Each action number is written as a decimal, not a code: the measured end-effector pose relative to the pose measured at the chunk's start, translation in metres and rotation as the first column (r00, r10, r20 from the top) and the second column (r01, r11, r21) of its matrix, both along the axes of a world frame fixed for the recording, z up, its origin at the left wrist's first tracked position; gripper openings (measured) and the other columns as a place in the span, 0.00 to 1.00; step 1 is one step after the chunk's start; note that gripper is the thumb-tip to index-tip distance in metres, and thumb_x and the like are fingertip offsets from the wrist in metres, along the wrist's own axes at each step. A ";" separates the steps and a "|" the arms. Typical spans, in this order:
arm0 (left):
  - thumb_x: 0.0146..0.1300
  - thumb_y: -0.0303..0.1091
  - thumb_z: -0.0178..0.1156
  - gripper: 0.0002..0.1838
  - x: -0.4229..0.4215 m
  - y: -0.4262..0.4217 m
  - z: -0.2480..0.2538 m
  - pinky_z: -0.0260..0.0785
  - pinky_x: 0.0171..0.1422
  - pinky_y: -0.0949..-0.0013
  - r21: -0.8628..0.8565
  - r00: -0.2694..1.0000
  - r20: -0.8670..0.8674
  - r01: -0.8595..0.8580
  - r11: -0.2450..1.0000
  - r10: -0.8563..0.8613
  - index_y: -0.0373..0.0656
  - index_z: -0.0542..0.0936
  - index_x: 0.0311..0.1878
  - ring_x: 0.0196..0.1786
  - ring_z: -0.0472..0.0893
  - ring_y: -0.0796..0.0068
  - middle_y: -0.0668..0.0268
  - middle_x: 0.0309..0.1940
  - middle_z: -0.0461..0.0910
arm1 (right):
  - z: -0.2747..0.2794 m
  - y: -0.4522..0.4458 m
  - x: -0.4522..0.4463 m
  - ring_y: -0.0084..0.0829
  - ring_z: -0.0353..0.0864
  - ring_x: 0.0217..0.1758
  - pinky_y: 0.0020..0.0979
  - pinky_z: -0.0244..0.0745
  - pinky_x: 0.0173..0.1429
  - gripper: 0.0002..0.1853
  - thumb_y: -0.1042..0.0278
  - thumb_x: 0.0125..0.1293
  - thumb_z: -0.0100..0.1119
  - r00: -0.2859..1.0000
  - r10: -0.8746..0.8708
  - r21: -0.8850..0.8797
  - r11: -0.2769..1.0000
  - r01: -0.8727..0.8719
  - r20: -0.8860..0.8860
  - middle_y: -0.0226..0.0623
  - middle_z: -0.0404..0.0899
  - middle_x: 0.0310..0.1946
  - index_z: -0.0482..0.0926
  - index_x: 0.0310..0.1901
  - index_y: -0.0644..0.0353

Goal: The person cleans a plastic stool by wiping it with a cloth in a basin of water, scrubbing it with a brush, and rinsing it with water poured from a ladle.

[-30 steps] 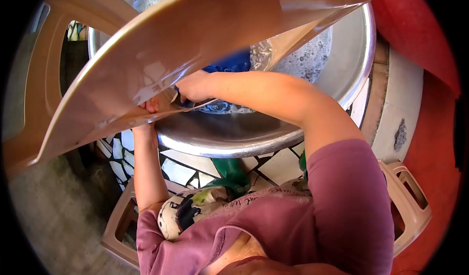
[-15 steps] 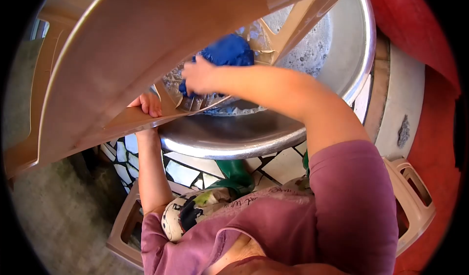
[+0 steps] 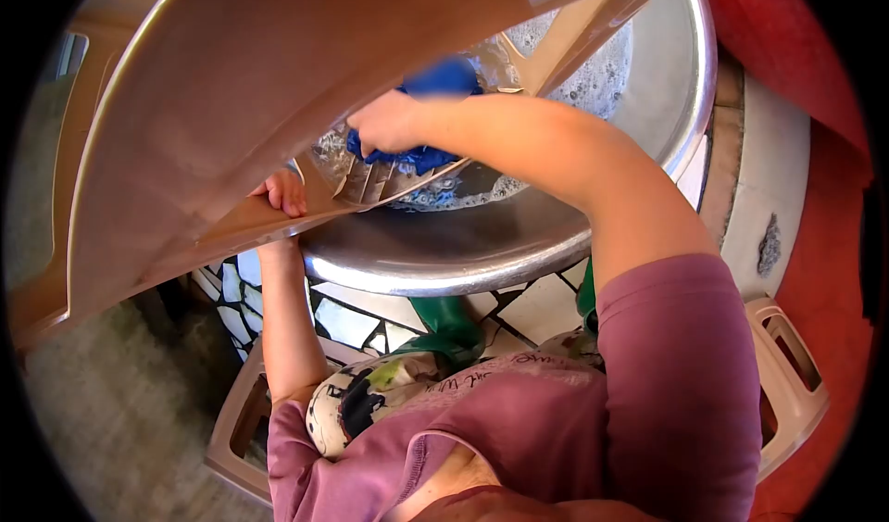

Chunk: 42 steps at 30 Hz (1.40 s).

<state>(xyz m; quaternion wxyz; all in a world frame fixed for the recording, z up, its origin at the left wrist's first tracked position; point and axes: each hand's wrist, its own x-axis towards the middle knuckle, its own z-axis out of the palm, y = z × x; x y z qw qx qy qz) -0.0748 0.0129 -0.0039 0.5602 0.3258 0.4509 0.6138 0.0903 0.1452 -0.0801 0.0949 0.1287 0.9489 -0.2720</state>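
Brown moulded plastic forms a large chair (image 3: 278, 87), tilted across the view from nine o'clock round to one, over a round metal basin (image 3: 463, 279) whose bright rim shows from six o'clock to past two. The right hand (image 3: 387, 122), at eleven o'clock, has its grip closed, fingers curled into a wet blue cloth (image 3: 424, 158) bunched against the chair's inner side; the cloth's upper part is blurred. Between nine and ten o'clock the left hand (image 3: 285, 191) has its grip folded round the chair's lower edge, fingers bent over the plastic and thumb hidden. Soapy water (image 3: 585, 96) with patches of foam lies in the basin, clearest between one and two o'clock.

Dark script-like lettering (image 3: 472, 379) crosses the folded front of the mauve shirt (image 3: 537, 429) at six o'clock; foreshortening leaves only scraps of it, with a capital W the clearest. Just above, a green boot (image 3: 446, 323) stands by white mosaic pieces (image 3: 347, 323) set in dark joints. Beige plastic seat parts (image 3: 790, 374) flank the person at four and between seven and eight o'clock. Red sheeting (image 3: 778, 31) fills two o'clock.
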 end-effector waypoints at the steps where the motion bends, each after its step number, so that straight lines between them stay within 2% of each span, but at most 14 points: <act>1: 0.64 0.32 0.48 0.18 0.000 -0.001 0.000 0.55 0.19 0.77 0.002 1.000 0.003 -0.001 1.000 0.001 0.49 0.61 0.16 0.14 0.61 0.79 0.70 0.09 0.63 | 0.003 -0.009 -0.001 0.33 0.66 0.59 0.48 0.59 0.56 0.10 0.56 0.61 0.57 0.999 0.034 0.025 0.999 -0.033 -0.023 0.26 0.77 0.47 0.86 0.40 0.42; 3: 0.64 0.32 0.48 0.18 -0.002 0.000 -0.001 0.55 0.19 0.78 0.024 1.000 0.006 0.017 1.000 -0.017 0.49 0.61 0.16 0.14 0.61 0.79 0.70 0.09 0.63 | 0.015 -0.042 0.000 0.43 0.75 0.53 0.42 0.66 0.56 0.14 0.62 0.53 0.64 0.985 0.023 -0.077 0.996 -0.037 -0.173 0.44 0.80 0.41 0.83 0.38 0.63; 7: 0.65 0.34 0.47 0.19 -0.001 -0.006 -0.003 0.55 0.18 0.78 -0.026 0.999 0.004 -0.047 0.999 0.047 0.49 0.61 0.16 0.13 0.61 0.79 0.70 0.09 0.63 | 0.016 -0.048 -0.005 0.36 0.69 0.57 0.42 0.63 0.56 0.10 0.63 0.56 0.62 0.996 -0.082 -0.200 0.977 0.076 -0.023 0.33 0.78 0.43 0.86 0.40 0.47; 12: 0.65 0.34 0.47 0.19 0.005 0.001 0.003 0.54 0.17 0.77 -0.035 0.992 -0.123 -0.045 0.998 0.040 0.49 0.60 0.16 0.13 0.60 0.79 0.70 0.08 0.62 | 0.024 -0.013 0.024 0.32 0.67 0.57 0.37 0.63 0.54 0.13 0.62 0.61 0.58 1.000 0.014 0.082 0.997 -0.016 0.028 0.28 0.76 0.45 0.84 0.46 0.34; 17: 0.64 0.35 0.46 0.19 0.007 0.004 0.006 0.51 0.17 0.77 -0.050 0.991 -0.119 -0.073 0.996 0.067 0.49 0.60 0.15 0.12 0.59 0.80 0.71 0.08 0.60 | 0.031 -0.030 0.038 0.32 0.69 0.57 0.41 0.64 0.54 0.12 0.57 0.63 0.55 0.998 0.046 0.165 0.985 -0.052 0.040 0.26 0.77 0.46 0.85 0.46 0.34; 19: 0.64 0.35 0.46 0.19 0.008 0.004 0.005 0.50 0.17 0.77 -0.065 0.991 -0.129 -0.041 0.997 0.033 0.49 0.60 0.15 0.13 0.59 0.80 0.71 0.08 0.60 | 0.036 -0.036 0.038 0.35 0.69 0.54 0.40 0.63 0.54 0.16 0.68 0.57 0.57 0.990 0.100 -0.013 0.995 -0.099 0.097 0.31 0.76 0.42 0.86 0.45 0.36; 23: 0.64 0.35 0.46 0.19 0.010 0.005 0.007 0.50 0.17 0.77 -0.068 0.999 -0.052 -0.020 0.997 0.017 0.49 0.60 0.15 0.13 0.58 0.80 0.71 0.08 0.60 | 0.045 -0.041 -0.002 0.37 0.70 0.56 0.43 0.64 0.55 0.14 0.67 0.57 0.58 0.896 0.285 -0.245 0.947 -0.209 0.341 0.30 0.80 0.44 0.86 0.44 0.40; 25: 0.63 0.35 0.47 0.19 0.011 0.004 0.008 0.50 0.17 0.78 -0.099 0.998 -0.055 -0.036 0.994 0.030 0.49 0.60 0.15 0.13 0.58 0.81 0.71 0.09 0.60 | 0.041 -0.043 -0.006 0.36 0.69 0.59 0.46 0.62 0.56 0.13 0.62 0.60 0.57 0.886 0.293 -0.213 0.950 -0.228 0.359 0.29 0.81 0.45 0.86 0.45 0.41; 29: 0.63 0.35 0.47 0.19 0.007 0.003 0.005 0.50 0.18 0.78 -0.086 0.997 -0.077 0.000 0.996 -0.006 0.49 0.60 0.15 0.13 0.58 0.81 0.72 0.09 0.60 | 0.050 -0.023 0.032 0.32 0.69 0.58 0.54 0.57 0.54 0.16 0.50 0.62 0.57 0.945 0.086 0.295 0.938 -0.184 0.315 0.24 0.80 0.46 0.84 0.48 0.46; 33: 0.63 0.36 0.48 0.19 0.009 0.003 0.004 0.49 0.17 0.78 -0.096 0.991 -0.135 -0.022 0.995 0.009 0.49 0.60 0.15 0.13 0.58 0.81 0.71 0.09 0.60 | 0.056 -0.042 0.028 0.31 0.68 0.57 0.47 0.59 0.57 0.13 0.57 0.63 0.55 0.908 0.099 0.358 0.897 -0.259 0.407 0.25 0.78 0.46 0.84 0.48 0.35; 35: 0.63 0.36 0.48 0.19 0.007 0.002 0.002 0.49 0.16 0.78 -0.104 0.993 -0.121 -0.030 0.994 0.018 0.48 0.60 0.15 0.13 0.58 0.81 0.70 0.09 0.61 | 0.042 -0.047 0.027 0.31 0.69 0.55 0.42 0.61 0.53 0.13 0.59 0.63 0.54 0.974 0.027 -0.015 1.000 -0.025 0.225 0.28 0.79 0.44 0.85 0.47 0.38; 37: 0.64 0.37 0.48 0.20 0.006 0.002 -0.004 0.50 0.16 0.78 -0.102 0.998 0.060 -0.007 0.995 0.013 0.48 0.60 0.15 0.13 0.59 0.80 0.69 0.09 0.61 | 0.036 -0.051 0.014 0.31 0.69 0.56 0.42 0.60 0.55 0.13 0.61 0.63 0.54 0.972 0.079 -0.191 0.981 -0.037 0.221 0.30 0.81 0.41 0.86 0.45 0.37; 39: 0.65 0.37 0.48 0.20 0.010 0.000 -0.012 0.51 0.16 0.78 -0.153 0.976 0.104 -0.173 0.973 0.190 0.48 0.61 0.15 0.13 0.59 0.80 0.69 0.09 0.61 | 0.032 -0.050 0.013 0.34 0.73 0.53 0.42 0.63 0.54 0.11 0.59 0.62 0.56 0.983 0.052 -0.197 0.980 -0.016 0.179 0.35 0.82 0.40 0.87 0.42 0.44; 42: 0.65 0.38 0.47 0.20 0.019 0.000 0.004 0.52 0.17 0.77 -0.118 0.993 -0.106 -0.070 0.991 0.057 0.47 0.60 0.15 0.13 0.59 0.79 0.69 0.09 0.60 | 0.034 -0.037 0.023 0.32 0.69 0.59 0.48 0.58 0.55 0.13 0.51 0.60 0.59 0.942 -0.035 0.029 0.999 0.026 0.333 0.26 0.81 0.46 0.85 0.43 0.41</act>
